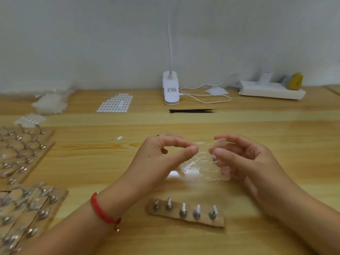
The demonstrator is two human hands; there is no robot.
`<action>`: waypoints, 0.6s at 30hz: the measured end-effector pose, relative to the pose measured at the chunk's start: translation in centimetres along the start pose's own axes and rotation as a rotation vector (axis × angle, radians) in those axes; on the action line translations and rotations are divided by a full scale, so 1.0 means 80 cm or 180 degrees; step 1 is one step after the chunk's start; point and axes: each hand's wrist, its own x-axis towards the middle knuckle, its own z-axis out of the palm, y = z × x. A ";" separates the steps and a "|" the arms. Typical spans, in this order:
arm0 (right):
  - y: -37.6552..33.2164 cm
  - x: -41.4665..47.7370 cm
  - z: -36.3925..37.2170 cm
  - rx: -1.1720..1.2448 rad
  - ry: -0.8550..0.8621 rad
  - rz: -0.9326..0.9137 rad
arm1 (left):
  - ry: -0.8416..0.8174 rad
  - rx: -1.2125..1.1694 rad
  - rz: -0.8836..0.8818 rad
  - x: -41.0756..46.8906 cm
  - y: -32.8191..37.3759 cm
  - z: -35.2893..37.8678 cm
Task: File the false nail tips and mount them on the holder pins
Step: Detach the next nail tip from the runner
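Observation:
Above the table's middle, my left hand [161,159] and my right hand [244,159] together hold a clear plastic sprue of false nail tips [200,164]. The left thumb and forefinger pinch its upper left edge. The right thumb and forefinger pinch one clear nail tip [220,142] at the sprue's top right. The right hand's lower fingers curl behind the sheet. In front of my hands lies a wooden holder strip [185,216] with several upright metal pins, all bare.
Several more holder strips with pins [27,183] lie at the left. Piles of clear tips [49,104], a sheet of white adhesive dots [116,103], black tweezers [191,111], a clip lamp base [171,89] with its cable, and a white box [270,90] sit toward the back.

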 end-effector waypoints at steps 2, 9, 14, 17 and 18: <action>0.002 0.001 0.001 -0.0037 0.0071 -0.0023 | -0.0114 -0.0045 -0.0031 0.000 0.001 0.000; -0.003 0.001 0.004 0.0035 0.0110 0.0084 | -0.0377 -0.0340 0.0027 0.002 0.004 -0.003; -0.007 -0.001 0.004 0.0721 -0.0299 0.0516 | -0.0922 -0.0924 0.0029 0.001 0.008 -0.003; -0.006 -0.007 0.007 0.0988 -0.0751 0.0770 | -0.1272 -0.1065 0.0076 -0.001 0.011 -0.003; -0.006 -0.008 0.009 0.0985 -0.0745 0.0785 | -0.1252 -0.1036 0.0030 -0.002 0.011 -0.003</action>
